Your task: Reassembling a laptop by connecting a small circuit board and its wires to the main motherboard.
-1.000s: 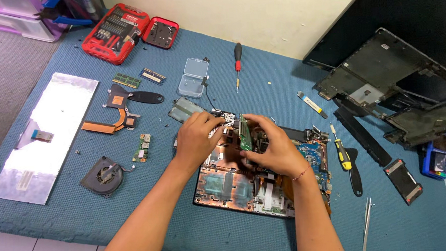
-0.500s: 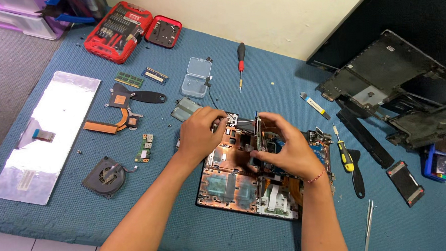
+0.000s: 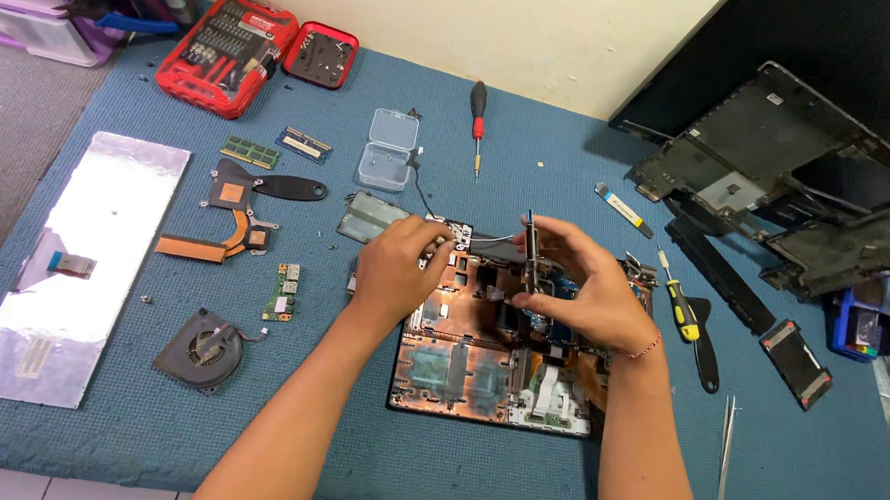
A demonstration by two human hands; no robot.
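An opened laptop base point(image 3: 470, 364) with copper-coloured shielding lies on the blue mat in front of me. My right hand point(image 3: 582, 294) grips a small circuit board point(image 3: 531, 248) held upright on its edge above the base. My left hand point(image 3: 396, 267) rests on the base's upper left corner, fingers on a small metal bracket point(image 3: 451, 232) there. A flat grey ribbon point(image 3: 490, 243) runs between the bracket and the upright board.
Left of the base lie a cooling fan point(image 3: 204, 345), a copper heat pipe point(image 3: 226, 230), a small green board point(image 3: 283, 292), memory sticks point(image 3: 251, 151) and a keyboard panel point(image 3: 75, 261). A red bit set point(image 3: 226, 55), a clear box point(image 3: 389, 147) and a red screwdriver point(image 3: 477, 109) sit behind. Black laptop frames point(image 3: 782, 185), a yellow screwdriver point(image 3: 680, 305) and tweezers point(image 3: 726, 448) lie right.
My right hand has lifted the small board from lying on the base to standing upright on its edge. My left hand stays at the base's upper left corner.
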